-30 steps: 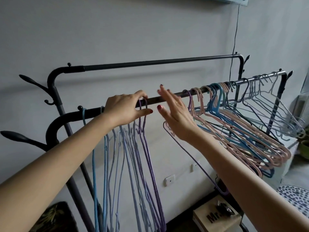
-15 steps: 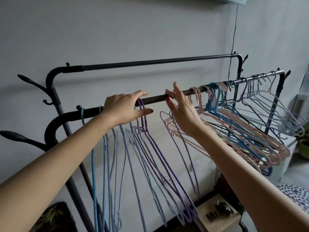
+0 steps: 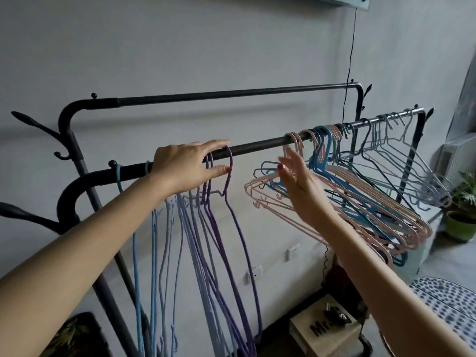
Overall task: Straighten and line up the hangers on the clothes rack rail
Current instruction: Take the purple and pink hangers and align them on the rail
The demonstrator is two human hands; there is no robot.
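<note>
The front rail (image 3: 257, 145) of the black clothes rack runs from lower left to upper right, its long axis rising toward the right end. Hangers occupy two groups along it, with a bare rail section between them.

Left group: purple hangers (image 3: 231, 215) and blue hangers (image 3: 154, 240) hang close together, bodies pointing steeply downward, seen nearly edge-on. The left hand (image 3: 185, 168) rests over the rail at this group, fingers extended along the top and thumb pressed beside the outermost purple hook; no closed grip is visible.

Right group: pink hangers (image 3: 270, 199), teal hangers (image 3: 322, 161) and pale grey hangers (image 3: 412, 171) overlap in a fanned, tilted stack, with shoulders pointing toward the lower left and lower right. The right hand (image 3: 296, 179) is held in front of the pink hangers, fingers straight and spread, gripping nothing.

Behind stands a higher back rail (image 3: 231, 94), parallel to the front one. A cardboard box (image 3: 322, 328) sits on the floor below, and a potted plant (image 3: 461, 222) at far right.
</note>
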